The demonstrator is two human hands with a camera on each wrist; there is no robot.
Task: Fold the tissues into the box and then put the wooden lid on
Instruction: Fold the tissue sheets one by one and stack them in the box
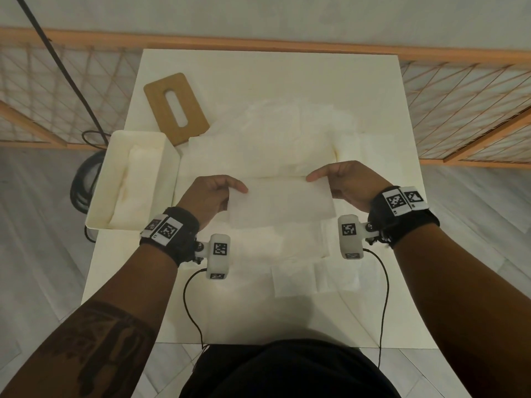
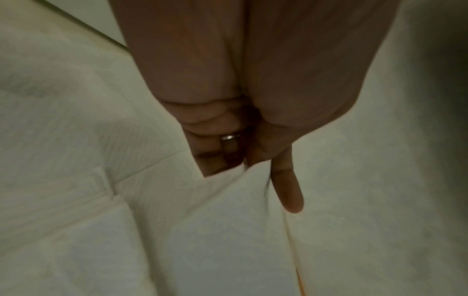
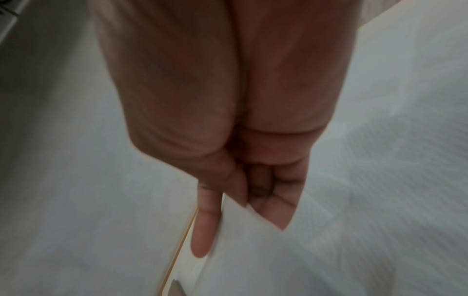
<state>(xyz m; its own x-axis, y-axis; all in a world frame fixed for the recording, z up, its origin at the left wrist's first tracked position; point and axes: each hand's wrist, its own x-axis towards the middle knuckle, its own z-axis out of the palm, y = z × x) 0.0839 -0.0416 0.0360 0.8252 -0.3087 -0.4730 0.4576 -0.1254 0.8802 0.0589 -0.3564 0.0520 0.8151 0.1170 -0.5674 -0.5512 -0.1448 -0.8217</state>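
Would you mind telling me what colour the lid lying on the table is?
The wooden lid is mid-brown, with a slot through its middle; the head view shows it best.

Setting, as I see it through the head camera: an indoor room, likely domestic, though I cannot say for sure. Evidence: pale grey wood-plank floor (image 1: 34,254); plain light wall (image 1: 258,15); orange wooden lattice fence (image 1: 465,110), playpen-like, behind a plain white table (image 1: 120,282); black cable (image 1: 57,67) trailing to the floor.
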